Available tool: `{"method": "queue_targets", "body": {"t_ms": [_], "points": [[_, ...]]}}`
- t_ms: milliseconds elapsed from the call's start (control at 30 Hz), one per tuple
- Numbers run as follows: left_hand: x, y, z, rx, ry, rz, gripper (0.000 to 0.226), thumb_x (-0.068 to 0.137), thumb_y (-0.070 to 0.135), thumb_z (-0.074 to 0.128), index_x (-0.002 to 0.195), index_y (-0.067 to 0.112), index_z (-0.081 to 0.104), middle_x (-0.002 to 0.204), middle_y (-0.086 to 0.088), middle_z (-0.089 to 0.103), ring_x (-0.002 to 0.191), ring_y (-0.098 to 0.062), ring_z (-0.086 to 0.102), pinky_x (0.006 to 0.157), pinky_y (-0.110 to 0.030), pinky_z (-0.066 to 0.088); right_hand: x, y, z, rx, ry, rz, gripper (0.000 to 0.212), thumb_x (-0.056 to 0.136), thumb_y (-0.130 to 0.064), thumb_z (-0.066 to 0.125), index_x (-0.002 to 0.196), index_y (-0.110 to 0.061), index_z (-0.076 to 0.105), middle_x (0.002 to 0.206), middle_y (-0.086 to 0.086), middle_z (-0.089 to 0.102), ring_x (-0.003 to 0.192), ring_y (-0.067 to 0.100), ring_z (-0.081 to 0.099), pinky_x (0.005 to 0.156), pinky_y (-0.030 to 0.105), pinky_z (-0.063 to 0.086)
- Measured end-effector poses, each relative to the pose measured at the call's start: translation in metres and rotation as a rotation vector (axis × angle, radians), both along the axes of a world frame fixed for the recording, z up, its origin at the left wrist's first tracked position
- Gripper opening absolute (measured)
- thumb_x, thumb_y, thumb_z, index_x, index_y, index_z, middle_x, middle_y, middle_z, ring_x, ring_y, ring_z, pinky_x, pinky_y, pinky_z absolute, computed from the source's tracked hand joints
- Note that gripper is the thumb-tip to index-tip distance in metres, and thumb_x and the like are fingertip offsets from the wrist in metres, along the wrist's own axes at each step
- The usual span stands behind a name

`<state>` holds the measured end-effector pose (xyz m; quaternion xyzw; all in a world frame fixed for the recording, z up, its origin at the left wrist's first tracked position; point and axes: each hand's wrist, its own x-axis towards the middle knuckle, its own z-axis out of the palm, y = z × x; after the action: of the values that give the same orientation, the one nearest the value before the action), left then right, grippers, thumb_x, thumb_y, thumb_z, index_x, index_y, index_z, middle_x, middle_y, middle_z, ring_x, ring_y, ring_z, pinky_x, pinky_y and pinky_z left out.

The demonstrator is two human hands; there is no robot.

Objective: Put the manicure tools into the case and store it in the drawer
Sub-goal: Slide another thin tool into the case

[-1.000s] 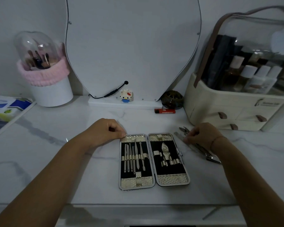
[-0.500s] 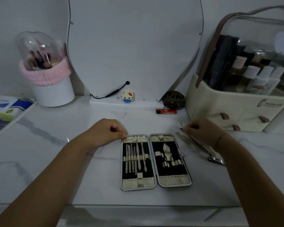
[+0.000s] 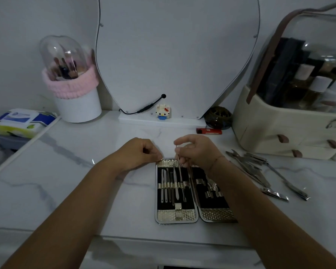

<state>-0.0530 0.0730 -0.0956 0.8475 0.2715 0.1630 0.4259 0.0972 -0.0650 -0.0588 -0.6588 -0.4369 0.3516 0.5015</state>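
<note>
**Thin tool held over the open manicure case**

Head view: the manicure case (image 3: 176,191) is lying open and flat on the marble tabletop (image 3: 66,181), its 2 halves side by side. Several slim metal tools are sitting under the strap in the left half (image 3: 173,186); the right half (image 3: 214,202) is partly covered by the right forearm. The left hand (image 3: 139,153) is curled into a loose fist, its fingertips resting at the case's top left corner and grasping nothing that can be seen. The right hand (image 3: 197,150) is pinching a thin metal tool (image 3: 179,167) near its upper end, the tool's lower end pointing down into the left half near the strap. A loose pile of manicure tools (image 3: 260,175) is lying on the tabletop to the right of the case, in front of the cream cosmetic organizer (image 3: 279,129) with its small drawers. A red lighter (image 3: 209,131) is lying beyond the hands, near the mirror base.
</note>
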Motion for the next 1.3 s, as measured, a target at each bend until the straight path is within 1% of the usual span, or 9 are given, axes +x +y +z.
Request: {"method": "queue_targets", "body": {"t_ms": [167,300,667,867,967,1033,1100,1200,1300], "points": [[0.000,0.001,-0.001,-0.006,0.005,0.000,0.003,0.077,0.022,0.076,0.078,0.019,0.076,0.072,0.020,0.068,0.067,0.006,0.058,0.064,-0.009,0.039,0.001,0.011,-0.010,-0.055,-0.186,-0.100,0.016,0.080,-0.007,0.066,0.095,-0.003,0.064,0.052,0.007,0.060,0.037,0.008,0.052,0.039,0.016,0.045],[0.001,0.002,-0.001,-0.004,-0.002,-0.004,0.003,0.077,0.022,0.076,0.079,0.019,0.076,0.072,0.022,0.068,0.069,0.006,0.059,0.062,-0.005,0.039,0.004,0.014,-0.014,-0.053,-0.302,-0.132,0.013,0.077,-0.011,0.069,0.089,-0.010,0.064,0.050,0.001,0.059,0.036,0.003,0.050,0.045,0.017,0.047],[0.001,0.001,0.000,-0.005,-0.002,-0.012,0.005,0.078,0.020,0.076,0.074,0.024,0.074,0.074,0.023,0.069,0.071,0.007,0.060,0.066,-0.008,0.040,0.007,0.008,-0.015,-0.056,-0.379,-0.013,0.007,0.081,-0.015,0.064,0.085,-0.009,0.065,0.062,0.003,0.067,0.042,0.004,0.053,0.053,0.017,0.047],[0.000,0.000,0.002,-0.013,-0.007,-0.014,0.009,0.079,0.017,0.075,0.073,0.024,0.073,0.069,0.026,0.067,0.065,0.010,0.057,0.060,-0.002,0.037,0.008,0.004,-0.015,-0.002,-0.371,0.026,0.023,0.089,-0.011,0.051,0.072,-0.009,0.067,0.064,0.009,0.066,0.041,0.001,0.051,0.061,0.003,0.044],[0.001,-0.002,0.002,-0.012,-0.010,-0.017,0.010,0.079,0.017,0.075,0.072,0.025,0.073,0.069,0.026,0.067,0.065,0.010,0.058,0.060,-0.002,0.038,0.009,0.003,-0.017,0.016,-0.371,0.041,0.035,0.090,-0.014,0.052,0.057,-0.019,0.063,0.065,0.010,0.068,0.055,0.013,0.063,0.070,0.008,0.044],[0.001,-0.001,0.001,-0.013,-0.012,-0.012,0.008,0.078,0.019,0.076,0.072,0.025,0.073,0.070,0.022,0.068,0.066,0.009,0.058,0.063,-0.004,0.039,0.011,0.002,-0.017,0.013,-0.366,0.042,0.041,0.090,-0.020,0.053,0.049,-0.024,0.059,0.059,0.003,0.066,0.074,0.026,0.069,0.067,0.005,0.044],[0.001,0.000,0.000,-0.012,-0.006,-0.009,0.006,0.078,0.020,0.076,0.073,0.025,0.074,0.071,0.021,0.068,0.067,0.008,0.059,0.063,-0.005,0.039,0.012,0.002,-0.016,-0.004,-0.375,0.049,0.042,0.089,-0.024,0.054,0.048,-0.022,0.060,0.050,-0.007,0.063,0.081,0.025,0.069,0.065,0.008,0.044],[0.001,0.001,0.000,0.001,0.003,-0.011,0.003,0.078,0.020,0.076,0.076,0.022,0.074,0.069,0.024,0.067,0.066,0.009,0.058,0.062,-0.004,0.038,0.014,0.001,-0.014,-0.035,-0.428,0.071,0.045,0.089,-0.027,0.056,0.045,-0.028,0.063,0.045,-0.011,0.059,0.067,0.011,0.066,0.062,0.014,0.043],[0.001,0.001,0.000,0.007,0.007,-0.003,0.001,0.077,0.022,0.076,0.077,0.021,0.075,0.071,0.018,0.068,0.065,0.007,0.057,0.061,-0.005,0.038,0.013,0.001,-0.011,-0.061,-0.509,0.116,0.028,0.087,-0.031,0.057,0.068,-0.022,0.075,0.043,-0.021,0.056,0.049,-0.004,0.052,0.052,0.006,0.036]]}}
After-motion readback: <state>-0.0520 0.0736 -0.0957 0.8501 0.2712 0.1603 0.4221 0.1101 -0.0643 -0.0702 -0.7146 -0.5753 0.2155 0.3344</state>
